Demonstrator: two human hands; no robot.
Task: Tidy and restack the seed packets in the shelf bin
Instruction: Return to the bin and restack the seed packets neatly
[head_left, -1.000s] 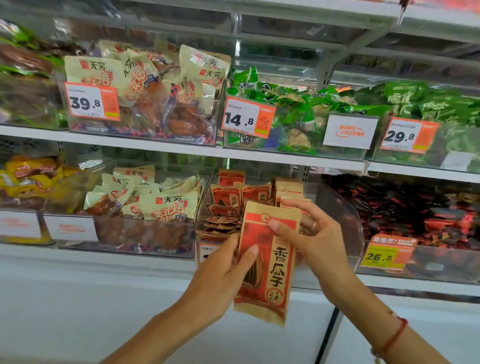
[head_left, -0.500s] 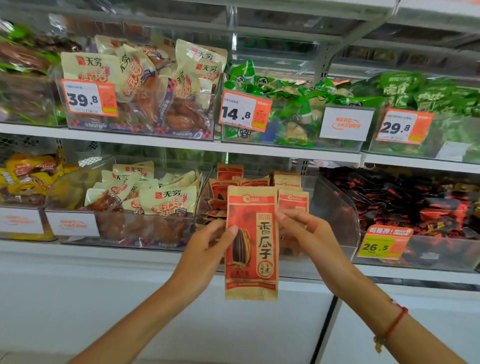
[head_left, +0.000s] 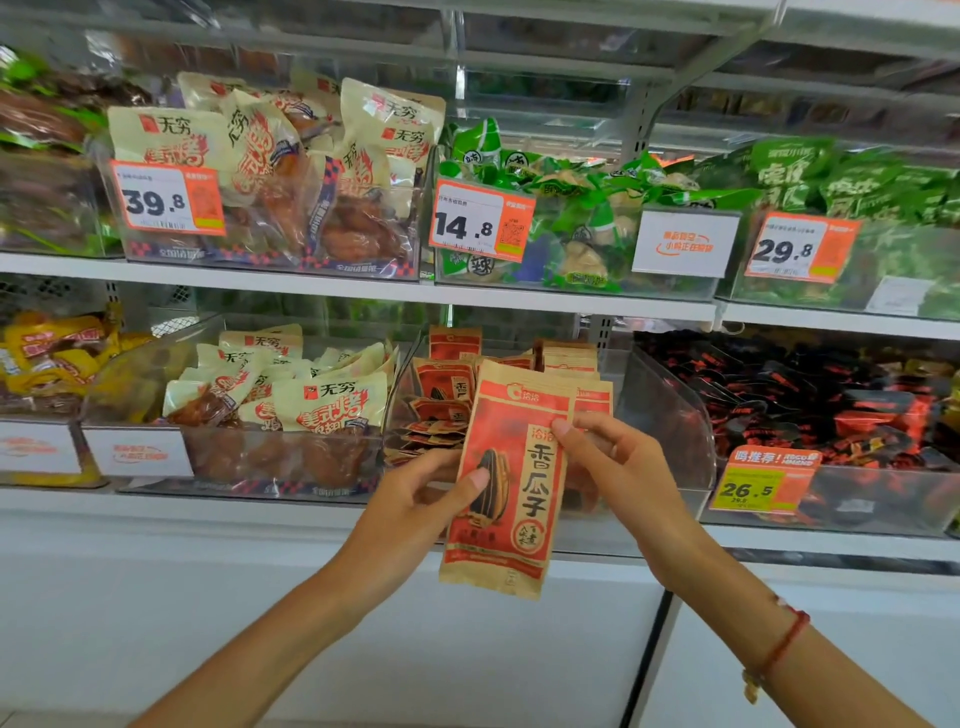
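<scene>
A seed packet (head_left: 506, 483) is held upright in front of the shelf bin (head_left: 670, 415), pinched at its left edge by the left hand (head_left: 415, 512) and at its right edge by the right hand (head_left: 618, 467). More packets (head_left: 441, 410) are stacked in the bin.

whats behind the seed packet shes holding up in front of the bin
Behind the held seed packet stands the clear shelf bin with more seed packets, some upright at the back, some lying in a loose pile on the left. The bin's front middle is covered by the packet and both hands.

Seed packets (head_left: 447, 410) crowd the bin's (head_left: 670, 415) left; right seemingly open.
</scene>
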